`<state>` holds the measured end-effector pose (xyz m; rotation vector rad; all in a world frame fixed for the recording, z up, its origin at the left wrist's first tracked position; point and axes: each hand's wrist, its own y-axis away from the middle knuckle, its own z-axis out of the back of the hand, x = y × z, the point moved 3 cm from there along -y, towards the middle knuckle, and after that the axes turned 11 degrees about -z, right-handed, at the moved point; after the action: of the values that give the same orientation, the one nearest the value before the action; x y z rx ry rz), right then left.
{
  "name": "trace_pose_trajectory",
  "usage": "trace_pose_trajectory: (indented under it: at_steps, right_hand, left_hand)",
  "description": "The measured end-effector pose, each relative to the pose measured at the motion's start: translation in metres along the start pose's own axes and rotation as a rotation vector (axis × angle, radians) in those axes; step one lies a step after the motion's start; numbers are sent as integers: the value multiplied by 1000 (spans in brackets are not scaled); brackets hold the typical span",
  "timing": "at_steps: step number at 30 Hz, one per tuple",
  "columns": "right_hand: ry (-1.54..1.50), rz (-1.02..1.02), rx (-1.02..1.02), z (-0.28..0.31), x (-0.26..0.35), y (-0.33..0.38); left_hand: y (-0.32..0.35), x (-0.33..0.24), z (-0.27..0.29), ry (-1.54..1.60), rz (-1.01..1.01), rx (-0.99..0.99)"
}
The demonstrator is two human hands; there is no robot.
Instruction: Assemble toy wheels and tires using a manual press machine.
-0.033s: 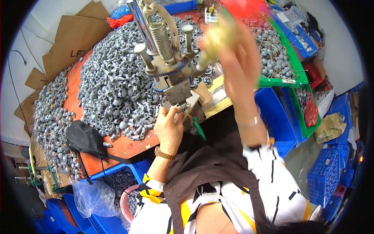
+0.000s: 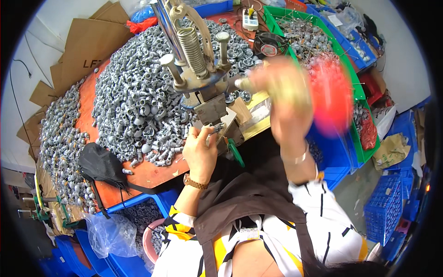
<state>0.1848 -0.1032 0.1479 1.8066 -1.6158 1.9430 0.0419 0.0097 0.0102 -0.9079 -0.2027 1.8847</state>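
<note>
In front of me stands a hand press (image 2: 203, 74) with a coiled spring and metal posts. My left hand (image 2: 200, 152), wearing a brown bracelet, is at its base, thumb and fingers pinched on a small grey plastic part (image 2: 216, 127) under the press head. My right hand (image 2: 290, 99) is raised right of the press and smeared by motion. It appears closed around the press lever, which the hand mostly hides. A blurred red knob (image 2: 330, 97) shows just right of that hand. Below the press head is a green handle (image 2: 235, 152).
A large heap of grey plastic parts (image 2: 138, 92) covers the orange tabletop (image 2: 157, 173). A black pouch (image 2: 99, 164) lies at its front left. To the right are a green tray (image 2: 355, 87) of wired parts, a small fan (image 2: 270, 46) and a power strip (image 2: 250, 21). Blue bins (image 2: 332, 159) stand below.
My right hand has swung down and toward me, with the red knob moving from the top to the right. The fan is uncovered. My left hand has stayed in place.
</note>
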Motion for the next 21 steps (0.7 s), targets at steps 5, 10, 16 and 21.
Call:
trace_pose_trajectory:
  at_steps: [5, 10, 16, 21]
  right_hand:
    - [376, 198, 197, 33, -5, 67]
    - [325, 46, -89, 19, 9, 10]
    - [826, -516, 126, 19, -80, 89]
    - [722, -325, 236, -4, -101, 113]
  left_hand:
    - [1, 4, -5, 66, 25, 9]
    - [4, 5, 12, 23, -121, 55]
    - [9, 94, 87, -337, 1, -149]
    - [4, 138, 77, -490, -120, 44]
